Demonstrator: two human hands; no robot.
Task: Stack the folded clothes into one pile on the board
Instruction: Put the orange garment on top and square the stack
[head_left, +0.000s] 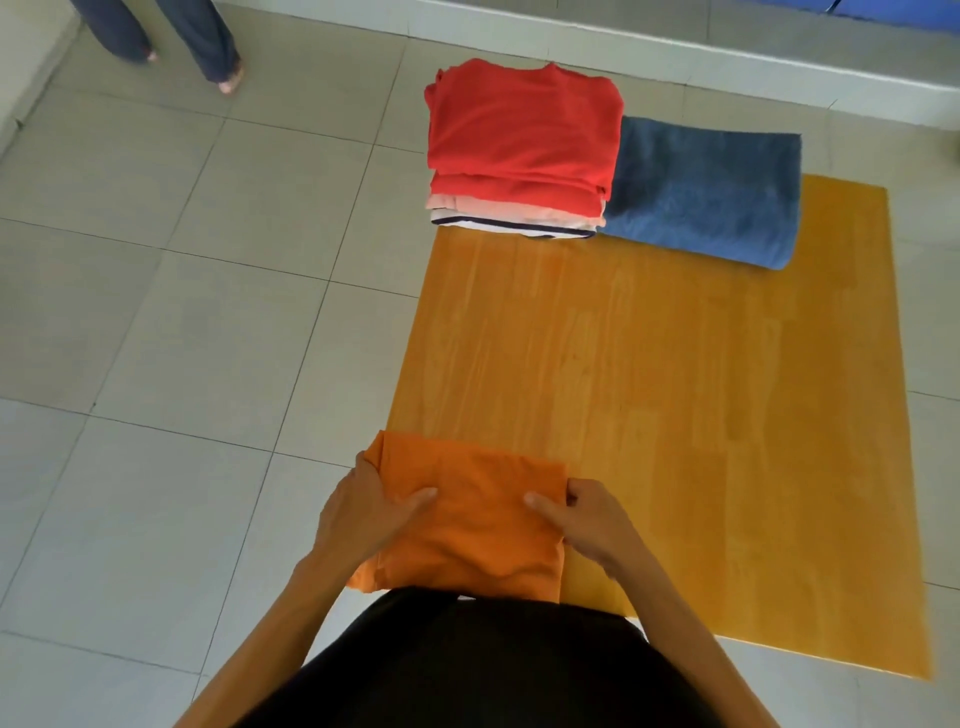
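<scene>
A folded orange cloth (467, 525) is held over the near left corner of the orange-brown wooden board (649, 415). My left hand (363, 514) grips its left side, thumb on top. On the cloth's right edge, my right hand (587, 519) grips the same way. At the board's far left corner stands a pile of folded clothes (519, 150), red on top, with pale pink and a white dark-striped piece below. A folded blue towel (706, 197) lies right beside the pile, touching it.
The board lies on a pale tiled floor (182, 312). Another person's legs in blue-grey trousers (202, 41) stand at the far left. A white ledge (675, 57) runs along the back. My black top fills the bottom of the view.
</scene>
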